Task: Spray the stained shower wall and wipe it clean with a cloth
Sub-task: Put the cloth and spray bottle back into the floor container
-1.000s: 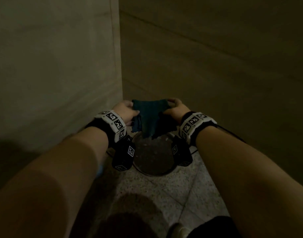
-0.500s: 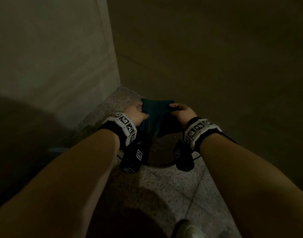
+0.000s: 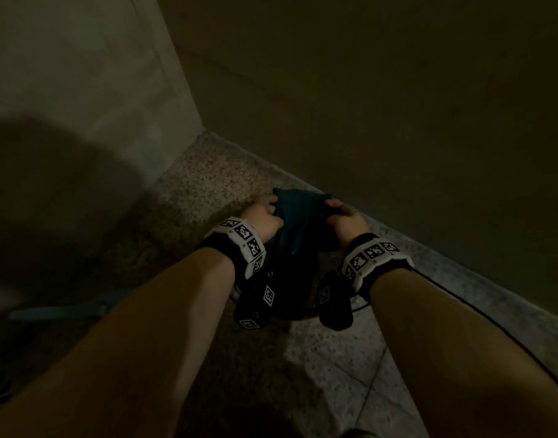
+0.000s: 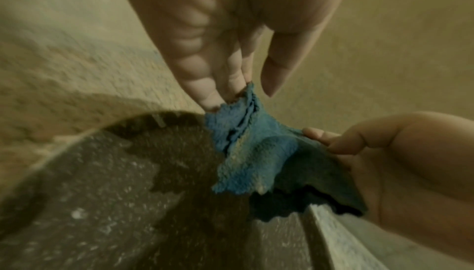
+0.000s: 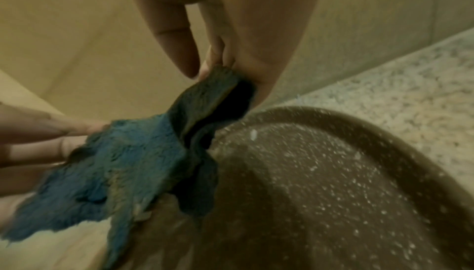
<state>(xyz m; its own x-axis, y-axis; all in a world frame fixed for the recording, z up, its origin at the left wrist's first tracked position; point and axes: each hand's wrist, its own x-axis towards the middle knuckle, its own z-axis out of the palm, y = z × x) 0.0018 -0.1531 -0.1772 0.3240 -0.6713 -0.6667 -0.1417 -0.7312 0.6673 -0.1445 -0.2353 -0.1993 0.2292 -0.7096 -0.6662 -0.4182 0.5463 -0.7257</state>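
A blue fuzzy cloth point(image 3: 298, 222) hangs bunched between both hands, low in the shower corner. My left hand point(image 3: 273, 210) pinches its left edge with fingers and thumb point(image 4: 238, 84). My right hand point(image 3: 331, 207) pinches the right edge point(image 5: 220, 71). The cloth point(image 4: 246, 152) droops over a round dark speckled basin point(image 5: 333, 193) on the floor. The pale left wall point(image 3: 81, 90) and the darker right wall point(image 3: 398, 105) meet behind the hands. No spray bottle shows in any view.
The speckled stone floor point(image 3: 214, 172) runs into the corner. A thin blue object point(image 3: 59, 311) lies on the floor at the left, in shadow. A black cable point(image 3: 492, 327) trails from my right wrist.
The cloth was stretched flat between the hands; now it is gathered and sags lower over the basin. The head view has tipped downward, showing more floor.
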